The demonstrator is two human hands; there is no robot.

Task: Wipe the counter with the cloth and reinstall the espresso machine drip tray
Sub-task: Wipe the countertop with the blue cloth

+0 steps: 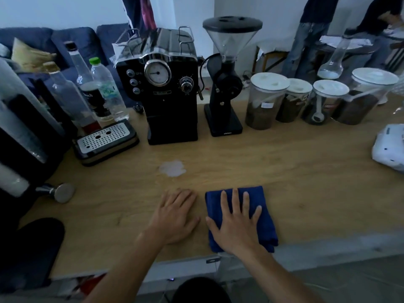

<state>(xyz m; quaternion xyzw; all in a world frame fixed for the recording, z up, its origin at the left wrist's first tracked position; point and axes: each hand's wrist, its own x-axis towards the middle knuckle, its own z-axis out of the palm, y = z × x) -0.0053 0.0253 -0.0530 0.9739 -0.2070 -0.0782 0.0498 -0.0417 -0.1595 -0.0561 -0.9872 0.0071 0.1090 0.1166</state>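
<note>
A folded blue cloth (pixel 265 217) lies near the front edge of the wooden counter (pixel 306 171). My right hand (pixel 236 224) rests flat on it with fingers spread. My left hand (pixel 175 217) lies flat on the bare counter just left of the cloth. A small white spill (pixel 172 168) sits on the wood beyond my left hand. The black espresso machine (pixel 168 88) stands at the back. Its drip tray (pixel 106 142), with a perforated metal grate, sits on the counter to the machine's left, apart from it.
A black coffee grinder (pixel 225 84) stands right of the machine, then several lidded jars (pixel 265 101) of coffee. Bottles (pixel 107 88) crowd the back left. A metal tamper (pixel 60 192) lies at the left. A white bag (pixel 389 147) sits at the right edge.
</note>
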